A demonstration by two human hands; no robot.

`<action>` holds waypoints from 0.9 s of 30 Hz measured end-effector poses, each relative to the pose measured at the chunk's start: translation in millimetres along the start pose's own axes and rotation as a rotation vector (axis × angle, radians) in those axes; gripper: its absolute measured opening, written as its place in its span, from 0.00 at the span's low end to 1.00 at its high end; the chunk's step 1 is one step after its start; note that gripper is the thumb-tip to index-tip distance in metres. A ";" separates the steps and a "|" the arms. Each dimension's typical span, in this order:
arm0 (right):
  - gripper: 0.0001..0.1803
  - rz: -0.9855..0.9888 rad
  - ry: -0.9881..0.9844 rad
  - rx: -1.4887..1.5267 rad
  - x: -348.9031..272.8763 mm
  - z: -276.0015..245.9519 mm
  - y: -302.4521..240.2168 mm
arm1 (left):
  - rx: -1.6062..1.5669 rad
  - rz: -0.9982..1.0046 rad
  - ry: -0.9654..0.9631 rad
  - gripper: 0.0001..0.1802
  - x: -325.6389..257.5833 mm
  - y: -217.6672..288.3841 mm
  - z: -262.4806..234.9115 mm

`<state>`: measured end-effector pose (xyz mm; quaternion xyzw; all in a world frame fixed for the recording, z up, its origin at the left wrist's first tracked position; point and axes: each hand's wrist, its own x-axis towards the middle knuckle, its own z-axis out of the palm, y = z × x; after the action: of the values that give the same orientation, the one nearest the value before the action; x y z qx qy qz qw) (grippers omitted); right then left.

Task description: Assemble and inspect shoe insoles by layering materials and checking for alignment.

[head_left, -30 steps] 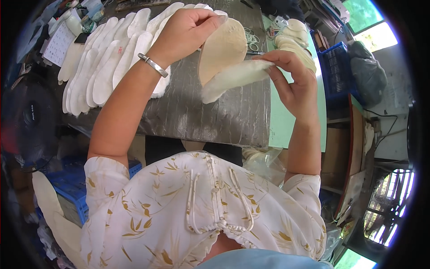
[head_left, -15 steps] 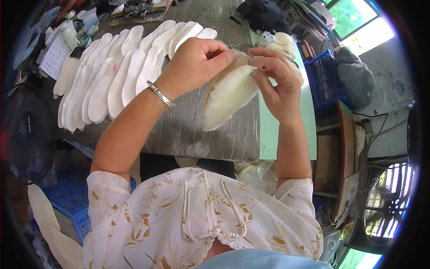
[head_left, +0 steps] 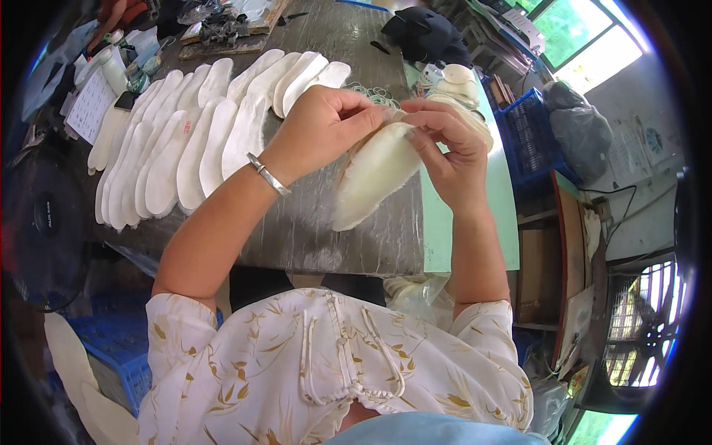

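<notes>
A fluffy cream insole (head_left: pixel 377 176) hangs tilted from my two hands above the table, its lower tip pointing down and toward me. Behind it shows a thin strip of tan, perhaps a second layer or its back. My left hand (head_left: pixel 326 132), with a silver bangle at the wrist, pinches the upper end between thumb and fingers. Close beside it, my right hand (head_left: pixel 452 152) grips the same end at the right edge. Rows of white insoles (head_left: pixel 169 159) lie overlapping on the table to the left. Just beyond my hands is a heap of pale rubber bands (head_left: pixel 377 95).
The dark table (head_left: pixel 297 241) meets a light green board (head_left: pixel 437 241) on the right. Stacked cream pieces (head_left: pixel 458 83) lie on that board. A dark cloth bundle (head_left: pixel 426 35) sits at the back. Blue crates (head_left: pixel 532 137) stand right, and a fan (head_left: pixel 46 219) is at left.
The insole stays pinched in both hands; less of its tan back shows now. The view has shifted slightly, revealing more of the rubber bands behind my hands.
</notes>
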<state>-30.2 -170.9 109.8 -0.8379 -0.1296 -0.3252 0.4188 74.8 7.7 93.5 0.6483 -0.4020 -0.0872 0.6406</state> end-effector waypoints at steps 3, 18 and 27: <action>0.07 0.034 0.005 0.022 -2.9 0.8 3.1 | -0.004 -0.024 -0.001 0.14 -1.2 6.2 1.8; 0.06 0.068 0.070 0.059 -9.8 2.0 2.7 | -0.042 -0.017 -0.115 0.13 -12.8 10.0 1.8; 0.08 -0.011 0.039 0.020 -12.0 8.6 -6.6 | 0.049 0.008 -0.042 0.10 -27.0 8.4 1.6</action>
<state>-38.7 -159.4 102.3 -0.8265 -0.1292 -0.3423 0.4278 52.5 24.8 90.0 0.6603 -0.4200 -0.0880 0.6163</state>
